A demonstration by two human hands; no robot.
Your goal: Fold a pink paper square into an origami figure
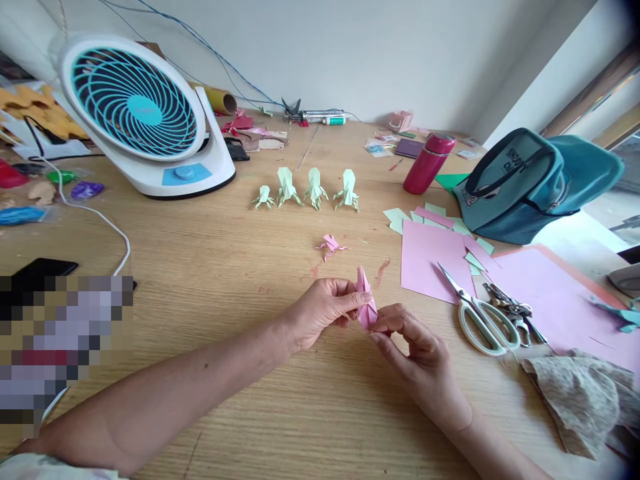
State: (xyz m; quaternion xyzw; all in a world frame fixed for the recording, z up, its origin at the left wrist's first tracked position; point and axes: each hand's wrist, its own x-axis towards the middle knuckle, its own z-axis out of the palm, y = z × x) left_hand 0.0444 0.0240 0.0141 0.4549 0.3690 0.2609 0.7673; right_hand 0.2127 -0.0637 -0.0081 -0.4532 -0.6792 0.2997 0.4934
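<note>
Between my hands, a narrow folded piece of pink paper (pixel 367 315) stands with its pointed end up. My left hand (pixel 325 307) pinches it around the middle, thumb across its front. The thumb and index finger of my right hand (pixel 417 347) close on its lower right edge. Just beyond lies a small pink origami frog (pixel 331 247) with thin spread legs. Farther back, several pale green origami figures (pixel 314 188) stand in a row on bent legs; the one at the left end (pixel 263 197) is smaller.
White-handled scissors (pixel 487 327) lie right of my hands beside keys (pixel 515 310), pink sheets (pixel 435 257) and green scraps. A red bottle (pixel 429 164) and teal bag (pixel 515 187) stand behind. At the left are a fan (pixel 145 113) and a black phone (pixel 43 270); a crumpled cloth (pixel 580 400) lies right.
</note>
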